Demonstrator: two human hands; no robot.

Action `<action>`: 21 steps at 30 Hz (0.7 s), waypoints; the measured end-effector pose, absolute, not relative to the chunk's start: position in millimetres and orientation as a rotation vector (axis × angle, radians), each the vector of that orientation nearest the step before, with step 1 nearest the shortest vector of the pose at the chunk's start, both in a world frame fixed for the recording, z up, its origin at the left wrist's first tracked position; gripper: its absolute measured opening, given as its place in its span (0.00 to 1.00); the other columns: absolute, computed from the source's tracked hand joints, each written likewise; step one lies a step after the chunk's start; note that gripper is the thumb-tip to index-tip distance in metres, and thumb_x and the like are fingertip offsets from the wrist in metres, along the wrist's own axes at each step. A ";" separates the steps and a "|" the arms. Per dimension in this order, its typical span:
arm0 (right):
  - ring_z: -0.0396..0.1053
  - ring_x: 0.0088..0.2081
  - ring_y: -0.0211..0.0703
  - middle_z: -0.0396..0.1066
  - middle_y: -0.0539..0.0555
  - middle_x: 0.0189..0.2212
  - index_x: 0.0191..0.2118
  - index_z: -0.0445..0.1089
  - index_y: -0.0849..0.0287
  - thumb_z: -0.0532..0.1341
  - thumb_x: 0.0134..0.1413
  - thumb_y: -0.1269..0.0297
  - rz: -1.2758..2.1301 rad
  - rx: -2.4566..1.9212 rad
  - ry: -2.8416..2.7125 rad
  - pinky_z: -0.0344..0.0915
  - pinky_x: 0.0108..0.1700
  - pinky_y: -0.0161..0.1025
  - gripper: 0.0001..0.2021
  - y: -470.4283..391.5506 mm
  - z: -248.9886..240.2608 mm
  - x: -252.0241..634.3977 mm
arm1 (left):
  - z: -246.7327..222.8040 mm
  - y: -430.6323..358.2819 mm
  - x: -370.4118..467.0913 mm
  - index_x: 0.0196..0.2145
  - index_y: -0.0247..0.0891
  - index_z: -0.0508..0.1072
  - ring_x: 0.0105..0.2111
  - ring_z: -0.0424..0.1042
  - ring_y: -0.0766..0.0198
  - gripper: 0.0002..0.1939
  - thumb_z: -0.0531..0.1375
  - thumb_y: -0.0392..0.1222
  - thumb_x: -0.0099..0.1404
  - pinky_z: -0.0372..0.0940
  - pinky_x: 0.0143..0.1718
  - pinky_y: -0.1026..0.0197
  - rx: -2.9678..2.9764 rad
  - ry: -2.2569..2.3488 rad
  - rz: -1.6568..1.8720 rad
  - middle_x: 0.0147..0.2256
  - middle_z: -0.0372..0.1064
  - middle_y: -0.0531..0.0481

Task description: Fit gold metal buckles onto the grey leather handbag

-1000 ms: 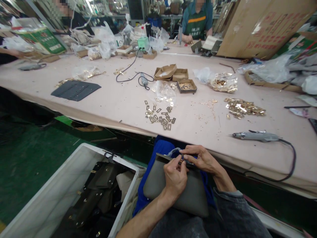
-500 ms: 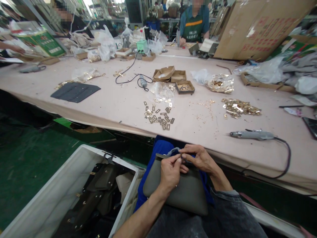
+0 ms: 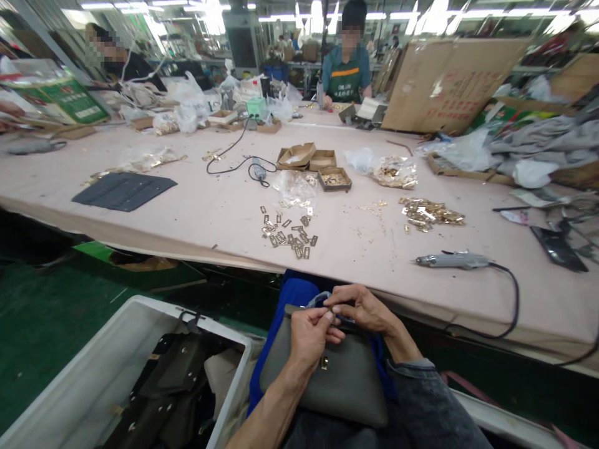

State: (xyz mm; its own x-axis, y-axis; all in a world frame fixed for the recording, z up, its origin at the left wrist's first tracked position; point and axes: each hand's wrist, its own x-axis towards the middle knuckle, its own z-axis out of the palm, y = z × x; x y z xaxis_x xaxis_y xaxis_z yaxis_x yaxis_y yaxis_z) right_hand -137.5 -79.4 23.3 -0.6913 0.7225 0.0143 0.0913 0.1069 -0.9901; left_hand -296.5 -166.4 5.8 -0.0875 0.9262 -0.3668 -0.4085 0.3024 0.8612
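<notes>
On my lap lies an olive-grey handbag (image 3: 346,380) with a small gold clasp (image 3: 324,363) on its front. My left hand (image 3: 311,337) is over the bag's upper edge, thumb and fingers pinched together. Facing it, my right hand (image 3: 360,308) pinches at the same spot, so the fingertips of both hands meet. Whatever small piece sits between them is hidden by the fingers. Clear plastic film (image 3: 318,300) shows just behind the hands. Blue cloth (image 3: 266,368) lies beneath the bag.
Ahead, the table (image 3: 224,218) bears loose gold metal plates (image 3: 292,234), a heap of gold pieces (image 3: 433,213), small cardboard boxes (image 3: 309,156) and an electric screwdriver (image 3: 452,260) with its cord. A white bin (image 3: 60,380) of bags stands at left. A co-worker (image 3: 346,72) is across the table.
The camera view has tilted up and turned slightly right. The gold clasp on the bag now shows below my left hand. Both hands keep their pinch at the bag's top.
</notes>
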 end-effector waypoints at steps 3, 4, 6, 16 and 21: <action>0.66 0.31 0.38 0.71 0.52 0.31 0.43 0.82 0.60 0.69 0.58 0.57 1.695 -0.762 -1.884 0.60 0.33 0.33 0.13 -75.7 27.2 -135.6 | 7.0 -167.1 -299.8 0.33 0.25 0.81 0.18 0.75 0.61 0.25 0.74 0.54 0.53 0.69 0.17 0.68 0.583 1.166 1.189 0.28 0.77 0.37; 0.65 0.30 0.37 0.71 0.52 0.31 0.43 0.82 0.61 0.70 0.58 0.56 1.734 -0.746 -1.896 0.60 0.31 0.32 0.14 -73.9 28.4 -134.3 | 7.0 -167.4 -301.3 0.33 0.25 0.81 0.18 0.74 0.62 0.25 0.74 0.55 0.52 0.68 0.16 0.68 0.583 1.152 1.169 0.28 0.77 0.37; 0.64 0.28 0.36 0.71 0.52 0.30 0.43 0.82 0.62 0.70 0.56 0.55 1.829 -0.721 -1.928 0.59 0.29 0.32 0.15 -69.4 30.1 -131.5 | 6.8 -168.0 -304.5 0.30 0.26 0.81 0.17 0.73 0.63 0.25 0.75 0.55 0.51 0.67 0.16 0.69 0.590 1.120 1.127 0.27 0.77 0.38; 0.65 0.26 0.35 0.74 0.52 0.29 0.46 0.79 0.63 0.71 0.53 0.52 2.028 -0.766 -1.883 0.64 0.29 0.32 0.21 -61.5 34.0 -137.4 | 3.8 -165.8 -309.1 0.32 0.28 0.83 0.18 0.71 0.66 0.25 0.77 0.55 0.49 0.65 0.17 0.70 0.545 1.115 1.142 0.27 0.77 0.39; 0.70 0.27 0.40 0.74 0.54 0.30 0.54 0.73 0.64 0.66 0.57 0.45 1.270 -1.313 -1.541 0.68 0.31 0.37 0.29 -54.2 42.4 -81.3 | -2.9 -164.8 -305.4 0.34 0.27 0.83 0.19 0.73 0.64 0.26 0.76 0.56 0.51 0.68 0.18 0.68 0.576 1.146 1.179 0.28 0.77 0.38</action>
State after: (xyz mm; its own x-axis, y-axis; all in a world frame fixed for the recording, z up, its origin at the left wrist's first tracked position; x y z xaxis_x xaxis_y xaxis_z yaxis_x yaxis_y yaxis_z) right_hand -81.3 -54.2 42.4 -0.2083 0.9759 -0.0650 0.2501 -0.0111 -0.9682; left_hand -305.4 -164.8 -2.9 -0.0425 0.9214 -0.3864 -0.4119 0.3362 0.8470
